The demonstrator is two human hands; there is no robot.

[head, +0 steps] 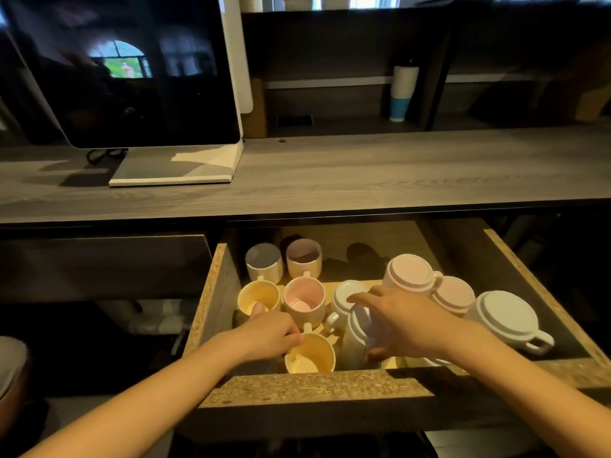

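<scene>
Crowding is judged the main hazard in the open drawer (317,385), where mugs are packed almost wall to wall below the tabletop (363,173); two of them are handled at once. The yellow mug (314,357), upright at the near edge of the drawer, is pinched at its rim beside the handle by the left hand (267,335), whose fingers (291,337) are curled tight; whether one is hooked through the handle cannot be told. The upturned pale mug (355,338), just to its right, is clasped by the right hand (406,319); the fingers are spread round the wall, the thumb is set low, and the forefinger is stretched onto the base of the upturned white mug (344,292) behind.

If the yellow mug is lifted by so thin a rim pinch, it could be tipped and knocked against the pink mug (305,300) just behind it or the pale mug beside it; chipped rims would be the likely result. If the pale mug is raised, the white mug's handle, which lies close against it, could be caught and dragged; the upturned pink mugs (410,272) near the wrist could be nudged by the forearm. A smooth glazed wall gripped from above may also be let slip.
</scene>
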